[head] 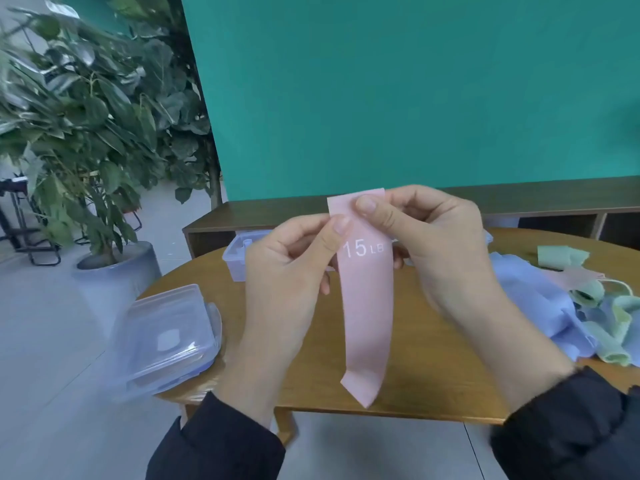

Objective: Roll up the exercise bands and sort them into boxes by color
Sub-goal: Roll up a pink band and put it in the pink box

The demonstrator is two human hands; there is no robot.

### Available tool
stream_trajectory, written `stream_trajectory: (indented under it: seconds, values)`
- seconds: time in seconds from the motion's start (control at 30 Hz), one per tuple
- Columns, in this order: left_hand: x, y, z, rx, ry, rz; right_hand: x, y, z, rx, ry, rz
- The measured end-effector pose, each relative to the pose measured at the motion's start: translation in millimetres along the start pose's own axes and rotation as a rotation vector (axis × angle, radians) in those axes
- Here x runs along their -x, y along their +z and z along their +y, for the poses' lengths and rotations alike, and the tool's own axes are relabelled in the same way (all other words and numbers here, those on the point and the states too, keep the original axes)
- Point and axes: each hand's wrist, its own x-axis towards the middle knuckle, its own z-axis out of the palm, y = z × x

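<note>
- Left hand and right hand each have their grip clamped, thumb on top, on the upper end of a pink exercise band marked "15 LB".
- It hangs above the wooden tabletop.
- Lidded clear box at left; blue and green bands piled at right.

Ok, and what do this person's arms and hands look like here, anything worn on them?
Both hands, the left hand and the right hand, are bare: no gloves, rings or watch visible. Each arm wears a dark, near-black long sleeve ending at the wrist, its fabric slightly bunched. No markings show.
</note>
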Motion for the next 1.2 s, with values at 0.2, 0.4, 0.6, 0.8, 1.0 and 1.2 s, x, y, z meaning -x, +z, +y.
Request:
stream_trajectory:
  seconds: [0.2,0.4,0.6,0.8,1.0,1.2]
  values:
    - [7,0,25,0.023,0.072,0.010,2,7,-25,0.024,-0.053,-0.035]
    - [3,-7,-8,-0.059,-0.036,-0.014,-8,0,7,0.129,0.043,-0.094]
    - [1,-21,-96,-0.178,-0.284,-0.032,-19,-16,92,0.316,0.245,-0.199]
    - [-14,-29,-147,-0.281,-0.436,-0.066,-45,-33,161,0.413,0.379,-0.242]
    - [-18,-31,-171,-0.271,-0.537,-0.085,-72,-47,195,0.420,0.517,-0.254]
    - [-17,-33,-181,-0.336,-0.553,-0.139,-93,-60,218,0.361,0.591,-0.240]
